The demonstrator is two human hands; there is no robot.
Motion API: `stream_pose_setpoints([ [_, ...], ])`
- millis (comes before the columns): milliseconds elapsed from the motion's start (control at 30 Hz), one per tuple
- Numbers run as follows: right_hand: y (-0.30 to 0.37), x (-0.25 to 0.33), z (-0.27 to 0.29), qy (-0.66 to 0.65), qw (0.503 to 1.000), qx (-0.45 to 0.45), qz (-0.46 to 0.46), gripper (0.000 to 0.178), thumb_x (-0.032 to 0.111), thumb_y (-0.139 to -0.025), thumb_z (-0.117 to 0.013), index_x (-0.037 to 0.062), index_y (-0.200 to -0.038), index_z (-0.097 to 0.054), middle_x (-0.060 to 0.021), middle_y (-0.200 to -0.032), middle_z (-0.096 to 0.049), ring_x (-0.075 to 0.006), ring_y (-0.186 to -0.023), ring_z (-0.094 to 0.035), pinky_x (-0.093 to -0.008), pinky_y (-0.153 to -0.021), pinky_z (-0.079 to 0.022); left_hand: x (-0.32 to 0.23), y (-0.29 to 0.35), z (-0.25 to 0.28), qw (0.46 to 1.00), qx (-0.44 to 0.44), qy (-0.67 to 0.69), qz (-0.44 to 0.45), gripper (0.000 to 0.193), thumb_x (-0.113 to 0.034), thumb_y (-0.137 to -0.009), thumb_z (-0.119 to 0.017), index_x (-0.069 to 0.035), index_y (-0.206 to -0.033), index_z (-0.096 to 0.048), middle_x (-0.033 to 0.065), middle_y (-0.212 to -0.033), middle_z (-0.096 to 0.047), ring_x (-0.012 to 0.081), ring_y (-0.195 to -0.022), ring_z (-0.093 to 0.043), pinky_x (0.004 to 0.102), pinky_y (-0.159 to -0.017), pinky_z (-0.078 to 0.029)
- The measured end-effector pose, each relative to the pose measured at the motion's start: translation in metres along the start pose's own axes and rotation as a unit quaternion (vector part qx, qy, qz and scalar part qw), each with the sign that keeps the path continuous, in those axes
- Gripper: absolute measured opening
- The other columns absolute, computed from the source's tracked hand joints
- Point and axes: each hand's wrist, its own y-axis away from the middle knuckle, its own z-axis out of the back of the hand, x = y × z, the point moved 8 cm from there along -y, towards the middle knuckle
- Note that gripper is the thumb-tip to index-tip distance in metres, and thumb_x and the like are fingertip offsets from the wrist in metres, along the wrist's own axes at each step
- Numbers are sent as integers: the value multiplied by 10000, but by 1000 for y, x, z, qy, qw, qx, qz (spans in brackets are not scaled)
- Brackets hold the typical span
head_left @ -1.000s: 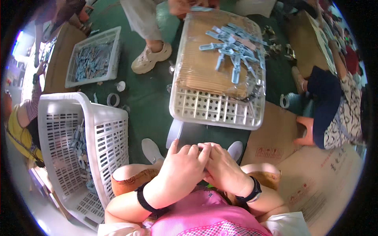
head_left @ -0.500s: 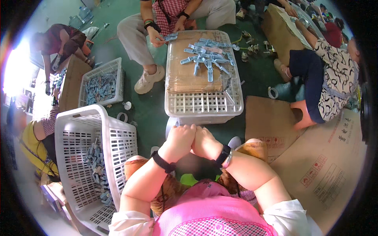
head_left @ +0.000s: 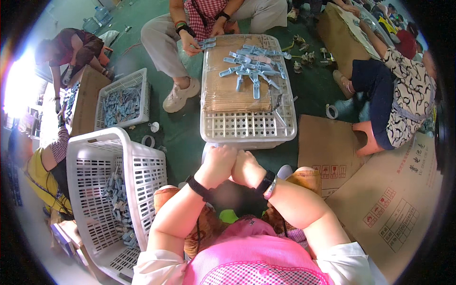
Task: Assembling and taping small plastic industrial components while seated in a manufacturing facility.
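Observation:
My left hand [head_left: 217, 164] and my right hand [head_left: 248, 170] are held side by side just in front of an upturned white plastic crate [head_left: 236, 129]. Both have their fingers curled under, and the backs of the hands hide whatever is in them. On the crate lies a flat brown cardboard piece [head_left: 213, 83]. A loose pile of light blue plastic clips [head_left: 256, 85] is spread over it, a pinkish one among them. Across the crate, another person's hand [head_left: 190, 45] touches blue clips [head_left: 208, 43] at the far left corner.
Left of my knees stands a tall white basket [head_left: 145, 164] with grey-blue clips [head_left: 118, 204] inside. Beyond it is a lower white crate [head_left: 143, 102] full of clips. Cardboard sheets [head_left: 327, 142] cover the floor at right, near a person on an orange stool [head_left: 365, 137].
My two hands stay together in nearly the same place, with a slightly wider gap between their knuckles. The view has shifted a little. The clips on the cardboard look unchanged.

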Motion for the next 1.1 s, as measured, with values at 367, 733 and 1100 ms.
stream_pose_setpoints([
  [367, -4, 20, 22, 16, 998, -36, 39, 247, 284, -763, -628, 69, -878, -664, -131, -908, -631, -297, -878, -599, -401, -750, -486, 13, 10, 7, 999, -19, -34, 35, 237, -117, -732, -628, -50, -955, -581, 88, -839, -642, 253, -781, -656, 370, -691, -500],
  [733, -30, 8, 49, 10, 1000, 12, 2, 340, 266, -753, -704, 25, -972, -609, -165, -945, -635, -314, -905, -615, -400, -742, -516, 72, 19, 33, 979, 14, -7, 205, 504, -244, -682, -771, -53, -1096, -555, 158, -889, -647, 314, -846, -655, 411, -710, -532],
  [1100, -10, 10, 63, -91, 983, -153, 39, 479, 28, -706, -647, -38, -1152, -483, -202, -1058, -589, -343, -1018, -557, -393, -887, -466, 20, 19, 11, 991, -54, -93, 73, 225, -124, -711, -613, -12, -905, -592, 93, -865, -615, 247, -812, -618, 359, -726, -482],
])
